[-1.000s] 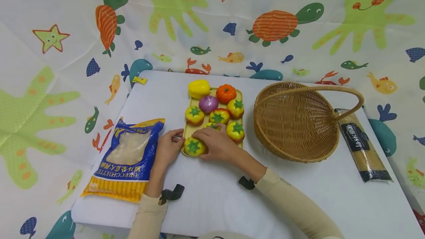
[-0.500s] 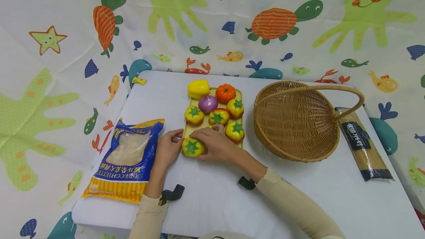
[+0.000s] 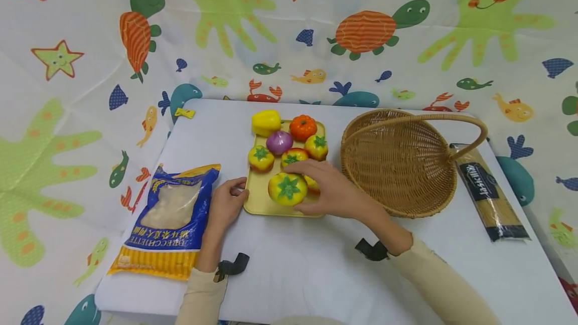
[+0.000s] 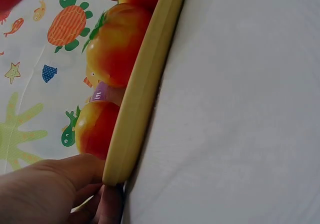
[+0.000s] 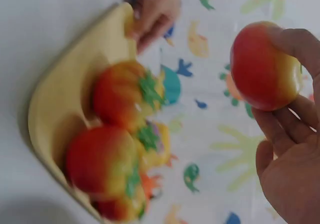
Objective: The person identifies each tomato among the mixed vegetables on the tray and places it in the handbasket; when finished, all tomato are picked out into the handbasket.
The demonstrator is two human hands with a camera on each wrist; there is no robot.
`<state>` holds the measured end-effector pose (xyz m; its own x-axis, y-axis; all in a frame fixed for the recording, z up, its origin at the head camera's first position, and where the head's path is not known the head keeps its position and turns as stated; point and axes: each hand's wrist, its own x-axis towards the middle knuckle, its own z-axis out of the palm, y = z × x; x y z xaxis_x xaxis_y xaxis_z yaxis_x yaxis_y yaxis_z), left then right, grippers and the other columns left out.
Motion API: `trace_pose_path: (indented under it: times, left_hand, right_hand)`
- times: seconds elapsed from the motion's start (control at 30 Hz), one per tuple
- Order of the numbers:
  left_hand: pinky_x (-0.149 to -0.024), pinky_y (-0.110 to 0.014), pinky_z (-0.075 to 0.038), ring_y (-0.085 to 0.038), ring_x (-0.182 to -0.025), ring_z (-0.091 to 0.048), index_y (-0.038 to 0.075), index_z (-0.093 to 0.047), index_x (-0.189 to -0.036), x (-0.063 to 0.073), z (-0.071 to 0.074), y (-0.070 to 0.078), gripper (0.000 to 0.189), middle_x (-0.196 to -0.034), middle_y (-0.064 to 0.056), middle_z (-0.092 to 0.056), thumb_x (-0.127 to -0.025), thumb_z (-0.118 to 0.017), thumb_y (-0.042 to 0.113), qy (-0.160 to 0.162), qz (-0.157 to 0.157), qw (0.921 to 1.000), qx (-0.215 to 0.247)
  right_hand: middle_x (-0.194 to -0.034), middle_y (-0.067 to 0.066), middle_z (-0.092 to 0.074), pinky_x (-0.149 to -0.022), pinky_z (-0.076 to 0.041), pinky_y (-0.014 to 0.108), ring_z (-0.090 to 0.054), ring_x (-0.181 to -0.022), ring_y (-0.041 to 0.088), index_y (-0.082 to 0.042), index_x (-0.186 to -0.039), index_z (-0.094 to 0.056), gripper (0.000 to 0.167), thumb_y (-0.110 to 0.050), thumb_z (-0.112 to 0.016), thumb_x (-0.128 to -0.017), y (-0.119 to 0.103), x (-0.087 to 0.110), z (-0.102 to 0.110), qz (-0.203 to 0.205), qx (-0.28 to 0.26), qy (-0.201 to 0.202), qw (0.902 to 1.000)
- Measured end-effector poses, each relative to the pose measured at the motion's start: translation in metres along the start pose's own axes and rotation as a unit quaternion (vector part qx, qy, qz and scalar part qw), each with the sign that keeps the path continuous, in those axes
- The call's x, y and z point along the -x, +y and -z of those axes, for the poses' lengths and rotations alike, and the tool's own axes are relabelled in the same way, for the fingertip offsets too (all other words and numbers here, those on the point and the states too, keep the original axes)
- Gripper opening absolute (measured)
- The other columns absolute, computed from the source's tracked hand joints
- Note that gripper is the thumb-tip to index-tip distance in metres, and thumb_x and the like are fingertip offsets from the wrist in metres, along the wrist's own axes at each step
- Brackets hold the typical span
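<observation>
My right hand (image 3: 338, 192) has fingers clamped on one fruit (image 3: 287, 189), above the tray (image 3: 262, 204). My left hand (image 3: 227, 201) pinches the tray.

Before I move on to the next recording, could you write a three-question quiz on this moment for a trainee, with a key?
1. What does the right hand hold? A) a purple onion, B) a red-and-yellow tomato-like fruit, C) an orange pumpkin.
2. True or false: the Orecchiette bag lies on the person's left of the left hand.
3. Where does the left hand grip the yellow tray?

Key: 1. B; 2. true; 3. at its left edge, near the corner closest to the person.
</observation>
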<state>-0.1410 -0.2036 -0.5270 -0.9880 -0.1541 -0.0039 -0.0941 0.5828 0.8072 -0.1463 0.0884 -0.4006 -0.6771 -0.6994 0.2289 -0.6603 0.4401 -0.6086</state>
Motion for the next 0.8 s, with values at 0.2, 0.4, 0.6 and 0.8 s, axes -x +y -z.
trace_pose_path:
  times: [0.2, 0.4, 0.6, 0.8]
  left_hand:
    - [-0.067, -0.029, -0.049, -0.020, -0.083, -0.063, 0.004, -0.069, -0.123, 0.001, 0.000, -0.001, 0.035, -0.103, -0.008, -0.069, -0.088, -0.070, 0.011, 0.004, -0.001, 1.0000, 0.005]
    - [-0.069, -0.031, -0.050, -0.020, -0.084, -0.063, 0.004, -0.068, -0.123, 0.001, -0.001, -0.001, 0.035, -0.103, -0.008, -0.069, -0.089, -0.070, 0.011, 0.004, 0.000, 1.0000, 0.003]
    - [-0.072, -0.034, -0.051, -0.021, -0.086, -0.063, 0.004, -0.068, -0.124, 0.001, -0.001, -0.001, 0.036, -0.104, -0.008, -0.069, -0.089, -0.069, 0.012, 0.000, 0.007, 1.0000, 0.000]
    - [-0.071, -0.033, -0.051, -0.020, -0.085, -0.063, 0.005, -0.068, -0.124, 0.001, -0.001, -0.001, 0.036, -0.104, -0.007, -0.069, -0.089, -0.069, 0.012, 0.002, 0.006, 1.0000, -0.001]
  right_hand:
    - [-0.136, -0.008, -0.054, -0.098, -0.044, 0.047, -0.050, -0.123, 0.014, -0.020, -0.138, -0.055, 0.072, -0.031, -0.088, -0.074, 0.007, 0.034, 0.044, -0.004, -0.002, 0.034, 0.9994]
    - [-0.133, -0.010, -0.055, -0.087, -0.049, 0.030, -0.053, -0.109, 0.009, -0.023, -0.138, -0.056, 0.074, -0.022, -0.090, -0.072, 0.027, 0.069, 0.083, -0.045, 0.008, 0.063, 0.9970]
    - [-0.130, 0.001, -0.057, -0.085, -0.048, 0.021, -0.055, -0.103, 0.016, -0.011, -0.137, -0.056, 0.073, -0.014, -0.089, -0.072, 0.062, 0.089, 0.114, -0.079, 0.021, 0.079, 0.9935]
    - [-0.132, 0.007, -0.053, -0.089, -0.047, 0.024, -0.056, -0.106, 0.027, -0.011, -0.139, -0.052, 0.070, -0.022, -0.086, -0.078, 0.094, 0.088, 0.130, -0.184, 0.003, 0.067, 0.9807]
